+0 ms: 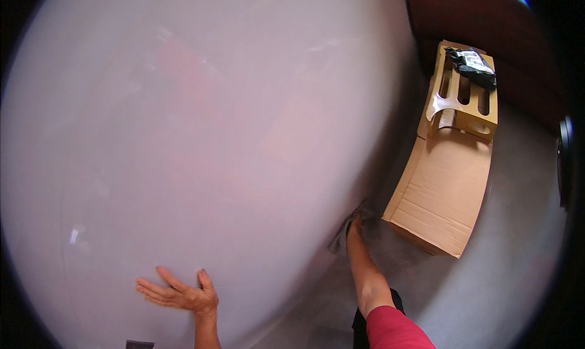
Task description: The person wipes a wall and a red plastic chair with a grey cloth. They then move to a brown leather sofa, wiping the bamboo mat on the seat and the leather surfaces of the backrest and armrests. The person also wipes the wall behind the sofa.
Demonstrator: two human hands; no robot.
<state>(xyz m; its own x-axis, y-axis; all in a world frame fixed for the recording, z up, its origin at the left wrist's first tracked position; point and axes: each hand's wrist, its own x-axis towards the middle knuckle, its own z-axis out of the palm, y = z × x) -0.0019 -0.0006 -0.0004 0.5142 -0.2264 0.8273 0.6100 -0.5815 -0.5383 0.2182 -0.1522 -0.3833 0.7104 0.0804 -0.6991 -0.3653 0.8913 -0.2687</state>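
A large, glossy, pale white surface (231, 135) fills most of the view; I cannot make out what it belongs to. My left hand (180, 293) lies against its lower part, fingers spread, holding nothing. Farther right, my right arm in a red sleeve stretches down to the rim of this surface. There my right hand (356, 220) has a dark grey cloth (339, 239) gripped against the edge. Most of its fingers are hidden by the cloth and the dim light.
On the grey floor (518, 184) at the right stands a long cardboard box (442, 187). A tan slotted stand (475, 114) rests on it, topped by a black plastic package (478, 74) with a white label. Behind rises a dark red-brown surface (469, 14).
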